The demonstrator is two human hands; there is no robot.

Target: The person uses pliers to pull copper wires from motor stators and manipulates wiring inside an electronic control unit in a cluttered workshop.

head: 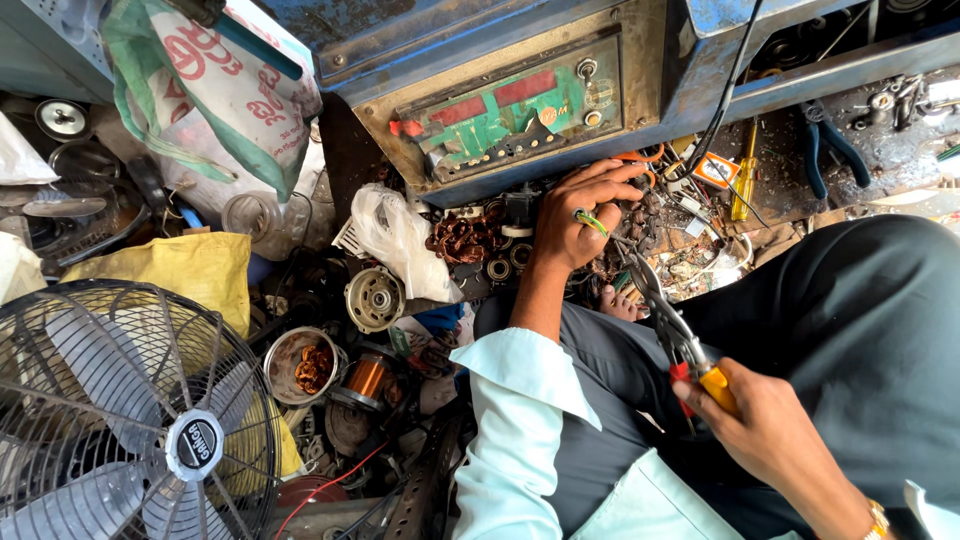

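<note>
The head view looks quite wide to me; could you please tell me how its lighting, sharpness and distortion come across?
In the head view, daylight is soft and even, with dim corners under the blue machine; the left hand and the pliers in the right hand are sharp; the fan guard bulges at the lower left edge, showing wide-lens distortion; no strong glare.

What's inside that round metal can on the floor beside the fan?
The round metal can holds a clump of coppery wire against its right wall; beside it the inside looks bare. What lies beneath the wire is covered.
</note>
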